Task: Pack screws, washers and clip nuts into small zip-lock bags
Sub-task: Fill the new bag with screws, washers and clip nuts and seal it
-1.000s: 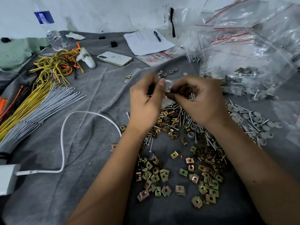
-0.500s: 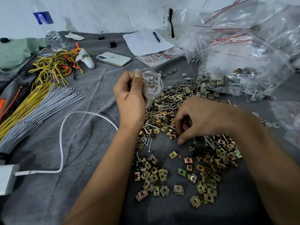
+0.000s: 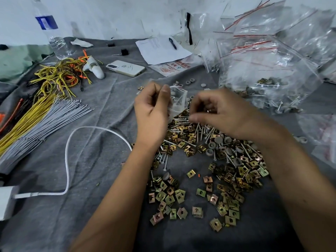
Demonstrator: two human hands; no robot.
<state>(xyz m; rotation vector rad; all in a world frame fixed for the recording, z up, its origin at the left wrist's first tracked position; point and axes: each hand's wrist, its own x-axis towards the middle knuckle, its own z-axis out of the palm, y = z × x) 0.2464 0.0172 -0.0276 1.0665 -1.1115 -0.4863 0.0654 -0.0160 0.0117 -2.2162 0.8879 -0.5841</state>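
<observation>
**A:** What does your left hand (image 3: 151, 113) hold?

**B:** Your thumb and fingers pinch the edge of a small zip-lock bag (image 3: 177, 101), a soft, clear, crumpled film pouch. Round grey shapes show through its wall. It hangs just above the far edge of the hardware heap.

**A:** And your right hand (image 3: 220, 113)?

**B:** It sits just beside the bag, fingers curled inward with the tips drawn together. It is blurred; whether a part lies between the tips cannot be told.

**A:** Where are the parts?

**B:** On the grey felt-like cloth (image 3: 94, 160) beneath both hands. Slender silver screws (image 3: 183, 132) with flat heads lie criss-crossed under your wrists. Squat, round, matt grey washers (image 3: 218, 140) sit among them, toward your right forearm. Square, folded clip nuts (image 3: 170, 194), brassy and greenish with a central hole, spread out nearest to you.

**A:** What lies at the margins?

**B:** Far right, a glossy mound of clear filled bags (image 3: 272, 70) with red seal strips. Far centre, a white sheet of paper (image 3: 160, 50) bearing a dark pen (image 3: 172, 43), and a pale phone (image 3: 125, 68) lying flat. To the left, a smooth white cable (image 3: 68, 160) in a loop, straight bundles of grey and yellow ties (image 3: 41, 120), tangled yellow and orange wire (image 3: 60, 75), and a clear plastic water bottle (image 3: 52, 33) with a blue label.
</observation>
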